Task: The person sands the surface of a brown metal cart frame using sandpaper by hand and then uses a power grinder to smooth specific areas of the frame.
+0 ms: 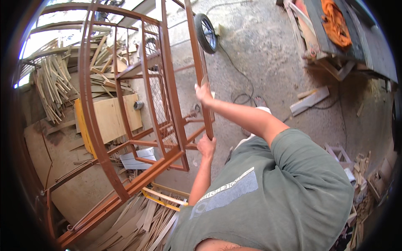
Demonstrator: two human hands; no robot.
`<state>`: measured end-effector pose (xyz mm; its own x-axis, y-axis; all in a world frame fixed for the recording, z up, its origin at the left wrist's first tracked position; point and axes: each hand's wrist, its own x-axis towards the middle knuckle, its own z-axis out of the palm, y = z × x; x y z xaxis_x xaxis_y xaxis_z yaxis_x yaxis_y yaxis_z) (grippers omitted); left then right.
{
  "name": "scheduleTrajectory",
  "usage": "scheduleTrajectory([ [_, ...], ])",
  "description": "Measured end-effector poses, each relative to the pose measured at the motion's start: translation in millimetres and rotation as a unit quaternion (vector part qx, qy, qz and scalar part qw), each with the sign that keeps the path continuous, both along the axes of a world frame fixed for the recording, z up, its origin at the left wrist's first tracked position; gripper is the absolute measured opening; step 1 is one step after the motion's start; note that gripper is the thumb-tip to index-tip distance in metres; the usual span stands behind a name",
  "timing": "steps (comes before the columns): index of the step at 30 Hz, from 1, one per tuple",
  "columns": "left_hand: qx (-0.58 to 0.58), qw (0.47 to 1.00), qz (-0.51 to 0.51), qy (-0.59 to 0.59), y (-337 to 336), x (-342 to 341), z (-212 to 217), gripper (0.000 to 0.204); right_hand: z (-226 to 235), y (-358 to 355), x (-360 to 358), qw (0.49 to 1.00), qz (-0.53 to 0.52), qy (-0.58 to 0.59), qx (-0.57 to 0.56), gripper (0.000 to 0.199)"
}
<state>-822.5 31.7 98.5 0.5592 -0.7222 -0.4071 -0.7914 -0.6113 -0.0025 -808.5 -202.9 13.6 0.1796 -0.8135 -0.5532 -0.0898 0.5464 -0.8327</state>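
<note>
We have the brown frame [171, 79] standing ahead and to the left of our left hand [206, 146] and our right hand [204, 93], its nearest bar running past both. Well to the right of the hands is a worktop [358, 37]. Far to their left, past the frame, we see a heap of wood strips [52, 85], and nearer to them a pale plywood panel [117, 117]. Ahead of our right hand, beside the same bar, is a wheel [206, 34] with a dark tyre. An orange cloth [336, 24] lies on the worktop. Our left hand is closed around the bar, fingers curled; our right hand, farther along it, is partly closed against it. To their left, by the panel's edge, is a small grey cylinder [138, 105]. A thin pale piece [204, 80] shows at our right fingers; we cannot tell its kind.
</note>
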Motion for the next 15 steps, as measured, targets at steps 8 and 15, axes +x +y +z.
scheduleTrajectory([
  [8, -0.014, 0.998, 0.058, -0.028, -100.3, -1.4, 8.8, 0.038, 29.6, -10.8, -19.9, 0.993, 0.111, 0.006, 0.031, 0.081],
  [15, -0.028, 0.998, 0.051, -0.023, -160.8, 3.9, 5.7, 0.038, 0.7, -234.4, 14.2, 0.997, 0.061, -0.036, 0.029, 0.060],
])
